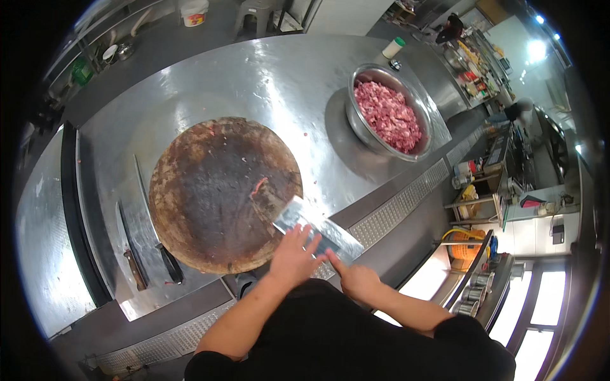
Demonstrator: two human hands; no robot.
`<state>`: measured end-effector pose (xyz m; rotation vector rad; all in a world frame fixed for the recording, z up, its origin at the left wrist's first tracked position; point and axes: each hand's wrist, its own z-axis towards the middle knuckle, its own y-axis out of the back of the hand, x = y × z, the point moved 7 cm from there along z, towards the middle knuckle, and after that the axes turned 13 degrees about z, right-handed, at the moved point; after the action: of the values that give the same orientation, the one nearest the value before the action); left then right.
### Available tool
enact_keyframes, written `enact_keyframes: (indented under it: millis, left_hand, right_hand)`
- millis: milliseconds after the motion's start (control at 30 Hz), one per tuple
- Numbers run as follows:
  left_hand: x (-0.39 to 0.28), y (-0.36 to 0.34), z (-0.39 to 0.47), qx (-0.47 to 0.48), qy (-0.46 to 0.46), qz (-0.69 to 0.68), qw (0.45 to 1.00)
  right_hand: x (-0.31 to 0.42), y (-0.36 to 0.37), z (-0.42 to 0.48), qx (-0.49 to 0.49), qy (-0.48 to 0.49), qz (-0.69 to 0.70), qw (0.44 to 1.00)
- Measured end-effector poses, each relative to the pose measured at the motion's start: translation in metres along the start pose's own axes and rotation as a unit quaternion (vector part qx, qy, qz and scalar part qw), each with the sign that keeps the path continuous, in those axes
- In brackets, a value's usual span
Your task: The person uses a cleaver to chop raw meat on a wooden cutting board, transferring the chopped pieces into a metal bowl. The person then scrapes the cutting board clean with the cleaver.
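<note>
My right hand (360, 282) is closed around the handle end of a broad metal cleaver (324, 230), its handle hidden by the fingers. Spread fingers of my left hand (296, 259) lie against the flat of the blade, whose far corner reaches over the near right edge of a round wooden chopping block (214, 200). A thin strip of red meat (259, 186) and small scraps lie on the block. Up and to the right, a steel bowl (351, 112) holds chopped raw meat (388, 116).
Left of the block, a wooden-handled knife (134, 271) and a black-handled knife or sharpening steel (169, 264) lie on the steel table (224, 66). A green-capped container (393, 48) stands beyond the bowl. Two people (450, 28) appear at far counters, one blurred (517, 110).
</note>
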<state>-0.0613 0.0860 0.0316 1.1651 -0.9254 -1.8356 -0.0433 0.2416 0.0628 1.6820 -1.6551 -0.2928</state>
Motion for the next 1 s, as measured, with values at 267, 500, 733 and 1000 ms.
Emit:
enact_keyframes:
  millis: [267, 500, 733, 1000]
  left_hand:
    - [0.006, -0.011, 0.035, -0.004, 0.004, 0.035, 0.999]
    - [0.058, -0.009, 0.083, -0.005, 0.063, 0.116, 0.991]
    - [0.114, -0.007, 0.114, -0.062, 0.119, 0.121, 0.984]
    - [0.069, -0.005, 0.074, -0.024, 0.096, 0.108, 0.989]
  right_hand:
    - [-0.016, 0.02, 0.037, -0.033, 0.06, -0.009, 0.998]
    - [0.022, 0.06, 0.094, -0.087, 0.099, -0.036, 0.991]
    - [0.042, 0.087, 0.123, -0.049, 0.081, -0.098, 0.991]
    - [0.033, 0.076, 0.103, -0.031, 0.08, -0.079, 0.993]
